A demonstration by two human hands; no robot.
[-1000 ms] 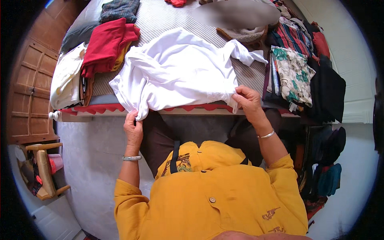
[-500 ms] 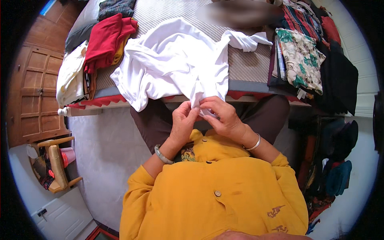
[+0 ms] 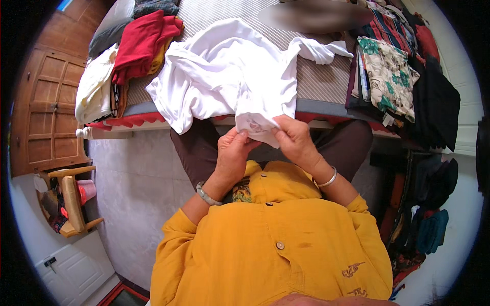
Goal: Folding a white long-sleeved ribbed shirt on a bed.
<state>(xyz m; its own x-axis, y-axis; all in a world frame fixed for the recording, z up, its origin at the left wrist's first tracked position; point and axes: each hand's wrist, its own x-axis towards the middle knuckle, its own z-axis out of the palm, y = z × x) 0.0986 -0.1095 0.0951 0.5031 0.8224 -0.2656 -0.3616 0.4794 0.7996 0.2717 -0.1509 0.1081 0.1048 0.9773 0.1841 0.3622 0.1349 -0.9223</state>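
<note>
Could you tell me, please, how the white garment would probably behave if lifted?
The white garment would probably flop, since it lies in loose folds. It is likely light, its cloth looking thin where the left hand and right hand hold its edge.

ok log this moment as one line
left hand: holds white garment; right hand: holds same garment; garment: rumpled, mostly on bed; nearby: folded red clothing

Wide fisheye view from the head, near, downward over white garment [image 3: 219, 76]
</note>
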